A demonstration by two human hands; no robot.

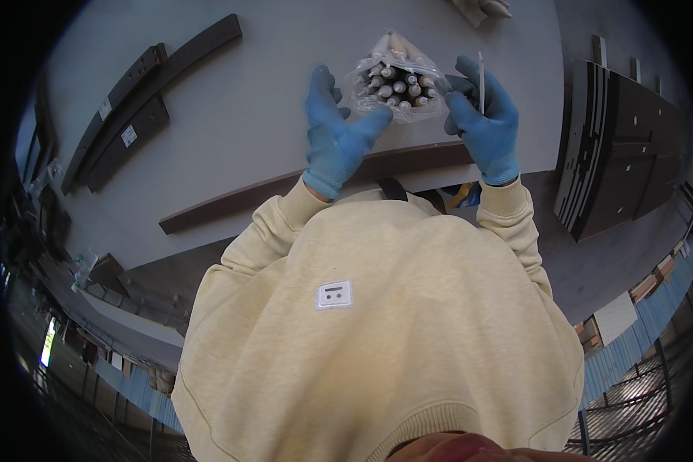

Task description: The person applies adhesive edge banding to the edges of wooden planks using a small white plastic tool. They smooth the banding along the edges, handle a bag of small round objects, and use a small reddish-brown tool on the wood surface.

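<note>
A clear plastic bag (416, 117) sits in front of me on the grey table. It holds several slim tubes (398, 87) with pale pointed tips, some with dark contents. My left hand (336, 137), in a blue glove, is beside the bag's left side with its thumb spread from the fingers; nothing shows in it. On the bag's right, my blue-gloved right hand (487, 127) is closed around a thin white stick-like piece (481, 81), which points away from me. The right fingertips are close to the bag's edge; whether they touch it I cannot tell.
A long dark brown board (246, 202) lies along the table's near edge. Curved dark boards (150, 100) rest at the far left. To the right stands a stack of dark panels (624, 154). A crumpled beige item (481, 11) is at the far edge.
</note>
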